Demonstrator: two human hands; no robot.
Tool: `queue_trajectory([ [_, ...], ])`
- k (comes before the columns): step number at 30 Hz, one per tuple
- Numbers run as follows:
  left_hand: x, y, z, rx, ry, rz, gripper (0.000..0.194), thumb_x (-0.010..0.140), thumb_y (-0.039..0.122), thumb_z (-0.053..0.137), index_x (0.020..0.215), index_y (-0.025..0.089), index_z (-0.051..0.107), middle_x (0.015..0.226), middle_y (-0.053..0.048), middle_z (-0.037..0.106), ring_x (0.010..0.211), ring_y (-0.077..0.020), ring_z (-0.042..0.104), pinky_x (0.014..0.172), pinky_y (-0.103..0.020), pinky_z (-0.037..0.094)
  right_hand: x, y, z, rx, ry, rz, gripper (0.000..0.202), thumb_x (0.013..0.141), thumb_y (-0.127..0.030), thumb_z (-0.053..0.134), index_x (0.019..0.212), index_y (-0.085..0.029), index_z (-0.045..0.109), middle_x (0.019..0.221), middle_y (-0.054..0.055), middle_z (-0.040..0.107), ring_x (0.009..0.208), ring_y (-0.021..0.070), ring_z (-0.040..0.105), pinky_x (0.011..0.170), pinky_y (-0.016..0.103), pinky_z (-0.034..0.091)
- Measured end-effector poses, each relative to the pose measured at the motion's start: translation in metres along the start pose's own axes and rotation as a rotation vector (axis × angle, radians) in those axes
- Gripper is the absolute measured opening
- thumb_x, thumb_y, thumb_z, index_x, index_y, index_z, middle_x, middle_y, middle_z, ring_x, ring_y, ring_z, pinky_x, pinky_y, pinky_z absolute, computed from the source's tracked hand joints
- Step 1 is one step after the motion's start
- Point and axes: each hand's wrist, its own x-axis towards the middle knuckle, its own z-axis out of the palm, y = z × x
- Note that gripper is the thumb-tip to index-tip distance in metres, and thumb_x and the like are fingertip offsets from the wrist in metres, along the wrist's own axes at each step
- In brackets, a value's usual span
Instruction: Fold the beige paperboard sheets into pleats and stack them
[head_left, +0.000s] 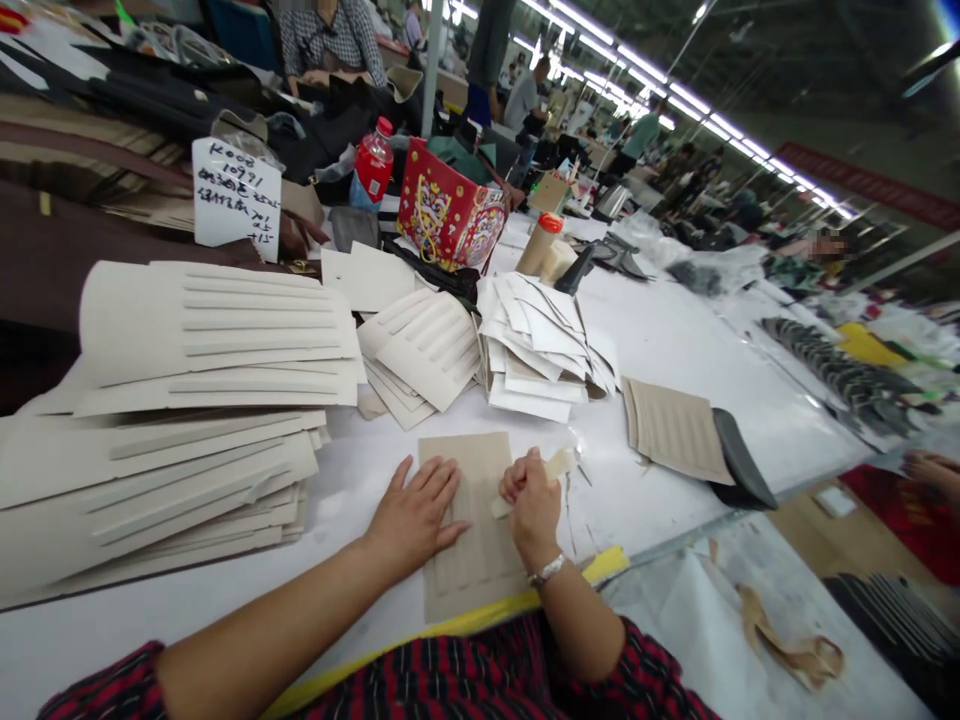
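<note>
A beige ribbed panel (480, 455) lies flat on the white table near its front edge. My left hand (418, 512) rests on the left part of this panel, fingers stretched out and holding nothing. On the panel's right side, my right hand (534, 505) is closed around a flat cream-coloured piece (559, 464), whose ends stick out on both sides of the fist. Raised parallel ribs run along the panel between and below the hands. The fingers hide part of the cream piece, so its exact kind does not show.
Stacks of large ribbed sheets (225, 330) fill the left side. Smaller panels (431, 350) and white pieces (532, 345) lie ahead. A red box (450, 205) and bottle (372, 165) stand behind. To the right is another ribbed panel (675, 430) against a dark curved piece (739, 460).
</note>
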Motion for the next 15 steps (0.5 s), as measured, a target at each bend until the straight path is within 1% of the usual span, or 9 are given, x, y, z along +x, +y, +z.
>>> queue_trajectory([
  [2, 0.001, 0.001, 0.0, 0.007, 0.009, 0.008, 0.053, 0.082, 0.053, 0.041, 0.125, 0.023, 0.042, 0.132, -0.008, 0.045, 0.121, -0.0279, 0.037, 0.101, -0.051, 0.015, 0.009, -0.002, -0.001, 0.076, 0.085, -0.022, 0.042, 0.085, -0.046, 0.037, 0.052, -0.022, 0.026, 0.043, -0.008, 0.022, 0.036, 0.0066, 0.021, 0.036, 0.023, 0.019],
  [4, 0.002, 0.001, 0.0, 0.016, 0.002, 0.013, 0.051, 0.082, 0.053, 0.04, 0.124, 0.025, 0.044, 0.131, -0.008, 0.045, 0.12, -0.028, 0.037, 0.101, -0.051, 0.016, 0.018, -0.002, 0.004, 0.029, 0.09, -0.078, 0.041, 0.083, -0.044, 0.04, 0.051, -0.022, 0.028, 0.043, -0.008, 0.025, 0.038, 0.007, 0.025, 0.038, 0.023, 0.023],
  [6, 0.003, 0.003, 0.0, 0.035, -0.014, 0.007, 0.051, 0.082, 0.054, 0.039, 0.124, 0.026, 0.044, 0.131, -0.007, 0.045, 0.12, -0.0277, 0.037, 0.101, -0.051, 0.017, 0.021, 0.0, 0.008, -0.065, 0.054, -0.114, 0.041, 0.083, -0.043, 0.041, 0.05, -0.021, 0.031, 0.044, -0.007, 0.029, 0.041, 0.0074, 0.03, 0.042, 0.024, 0.028],
  [11, 0.004, 0.006, 0.002, 0.112, -0.009, -0.016, 0.051, 0.082, 0.055, 0.04, 0.122, 0.026, 0.047, 0.13, -0.005, 0.046, 0.121, -0.0255, 0.037, 0.103, -0.048, 0.017, 0.013, 0.006, 0.006, -0.238, -0.069, -0.103, 0.039, 0.085, -0.04, 0.04, 0.051, -0.02, 0.038, 0.045, -0.005, 0.036, 0.045, 0.0081, 0.037, 0.048, 0.024, 0.032],
  [13, 0.004, 0.006, 0.002, 0.146, -0.008, 0.005, 0.051, 0.081, 0.056, 0.04, 0.122, 0.026, 0.047, 0.13, -0.004, 0.047, 0.12, -0.0251, 0.038, 0.103, -0.047, 0.017, 0.02, 0.007, 0.011, -0.281, -0.119, -0.15, 0.039, 0.084, -0.04, 0.042, 0.051, -0.019, 0.041, 0.046, -0.005, 0.039, 0.047, 0.0084, 0.039, 0.051, 0.024, 0.033],
  [15, 0.005, 0.006, 0.001, 0.174, -0.018, 0.014, 0.052, 0.081, 0.057, 0.04, 0.123, 0.027, 0.047, 0.13, -0.004, 0.047, 0.12, -0.025, 0.038, 0.103, -0.048, 0.017, 0.037, 0.007, 0.018, -0.244, -0.158, -0.175, 0.04, 0.082, -0.041, 0.044, 0.049, -0.019, 0.04, 0.046, -0.005, 0.039, 0.046, 0.0081, 0.039, 0.05, 0.024, 0.032],
])
